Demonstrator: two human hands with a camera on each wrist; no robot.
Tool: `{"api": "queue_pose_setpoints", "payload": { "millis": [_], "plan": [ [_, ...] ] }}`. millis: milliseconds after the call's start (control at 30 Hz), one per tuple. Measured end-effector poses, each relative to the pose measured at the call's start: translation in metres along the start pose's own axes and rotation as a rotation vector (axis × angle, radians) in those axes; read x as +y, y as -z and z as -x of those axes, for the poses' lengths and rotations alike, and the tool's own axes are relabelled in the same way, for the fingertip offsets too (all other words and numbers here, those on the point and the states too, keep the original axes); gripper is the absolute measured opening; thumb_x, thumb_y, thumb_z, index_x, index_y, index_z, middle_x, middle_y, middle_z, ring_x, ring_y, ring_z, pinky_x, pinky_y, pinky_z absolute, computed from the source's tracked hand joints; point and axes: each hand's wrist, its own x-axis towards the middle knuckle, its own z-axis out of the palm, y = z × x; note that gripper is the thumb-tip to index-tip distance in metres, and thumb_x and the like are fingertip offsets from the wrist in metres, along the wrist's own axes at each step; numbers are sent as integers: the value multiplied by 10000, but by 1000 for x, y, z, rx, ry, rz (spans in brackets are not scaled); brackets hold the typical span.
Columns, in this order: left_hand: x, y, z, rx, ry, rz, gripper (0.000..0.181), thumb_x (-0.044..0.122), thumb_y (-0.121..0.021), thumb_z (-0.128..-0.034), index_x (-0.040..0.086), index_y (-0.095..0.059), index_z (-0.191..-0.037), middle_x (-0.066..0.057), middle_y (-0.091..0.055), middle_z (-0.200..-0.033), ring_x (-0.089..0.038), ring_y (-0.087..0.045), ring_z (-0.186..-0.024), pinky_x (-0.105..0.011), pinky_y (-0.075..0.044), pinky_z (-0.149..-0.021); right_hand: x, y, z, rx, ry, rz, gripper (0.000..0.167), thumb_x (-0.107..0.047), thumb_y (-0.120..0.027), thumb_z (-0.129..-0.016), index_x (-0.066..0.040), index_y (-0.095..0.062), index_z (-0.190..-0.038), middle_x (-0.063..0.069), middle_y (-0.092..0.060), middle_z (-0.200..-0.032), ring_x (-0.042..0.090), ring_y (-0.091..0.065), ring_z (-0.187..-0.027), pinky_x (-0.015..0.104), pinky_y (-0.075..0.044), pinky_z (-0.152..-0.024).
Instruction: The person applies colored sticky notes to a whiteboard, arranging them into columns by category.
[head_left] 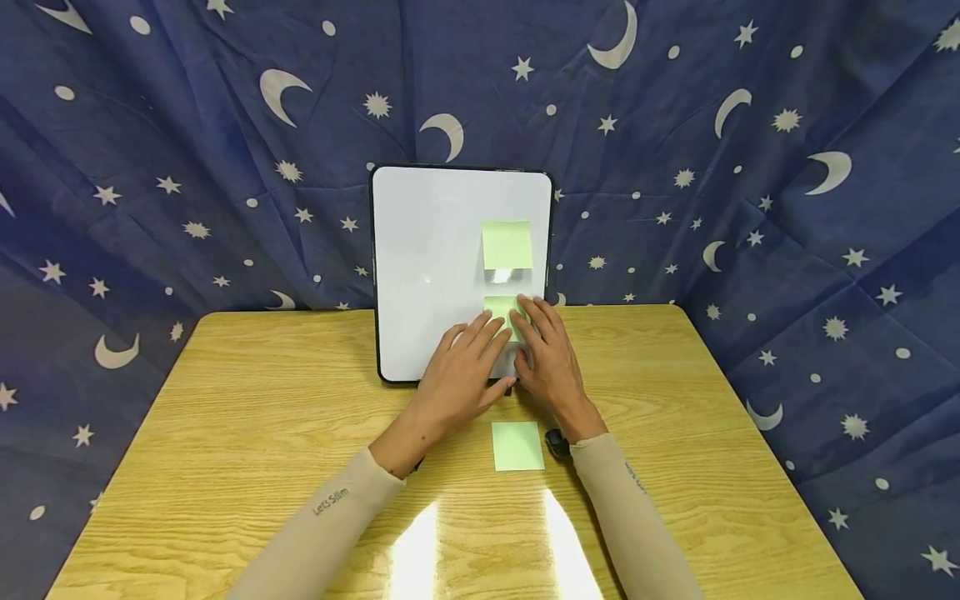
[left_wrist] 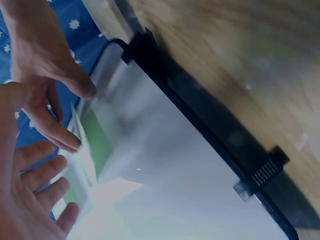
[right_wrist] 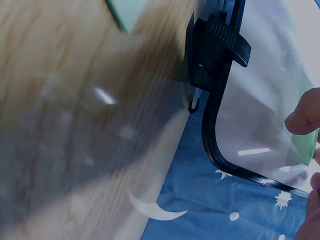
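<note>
In the head view, a whiteboard (head_left: 427,250) with a black frame stands at the back of the table. Two green sticky notes are on its right side, an upper one (head_left: 507,245) and a lower one (head_left: 497,307). Fingertips of the left hand (head_left: 457,375) touch the lower note's left part, fingers spread and nearly straight. The right hand (head_left: 551,358) touches its right edge with fingers slightly bent. Seen from the left wrist, the lower note (left_wrist: 97,142) tilts off the board at one side, beside the right hand (left_wrist: 45,70).
Another green note (head_left: 517,446) lies flat on the wooden table (head_left: 262,433), between the forearms. Black clips (left_wrist: 262,172) hold the board's lower edge. A blue cloth (head_left: 225,150) with moons and stars hangs behind and at both sides.
</note>
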Motion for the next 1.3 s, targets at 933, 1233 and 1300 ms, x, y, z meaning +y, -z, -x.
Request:
{"api": "queue_pose_setpoints", "payload": {
  "millis": [933, 1233, 1300],
  "plan": [
    [-11, -23, -32, -66, -12, -38, 698, 610, -442, -1084, 108, -487, -1567, -78, -374, -1704, -249, -222, -1625, -518, -255, -1277, -1, 0, -1, 20, 25, -16, 623, 104, -697, -811, 66, -612, -1426, 220, -507, -1579, 444, -414, -1490, 497, -312, -1260],
    [-12, -25, -35, -55, -1, -77, 690, 606, -455, -1082, 110, -499, -1560, -68, -383, -1700, -250, -225, -1624, -517, -263, -1275, -1, 0, 0, 20, 24, -31, 692, 115, -729, -769, 56, -597, -1446, 224, -499, -1584, 447, -417, -1484, 504, -319, -1256],
    [-12, -25, -35, -42, -1, -77, 668, 597, -465, -1081, 112, -520, -1538, -69, -400, -1692, -250, -232, -1622, -518, -269, -1274, 0, 0, 0, 19, 24, -30, 688, 116, -724, -768, 58, -598, -1442, 224, -496, -1586, 447, -417, -1485, 503, -314, -1259]
  ]
}}
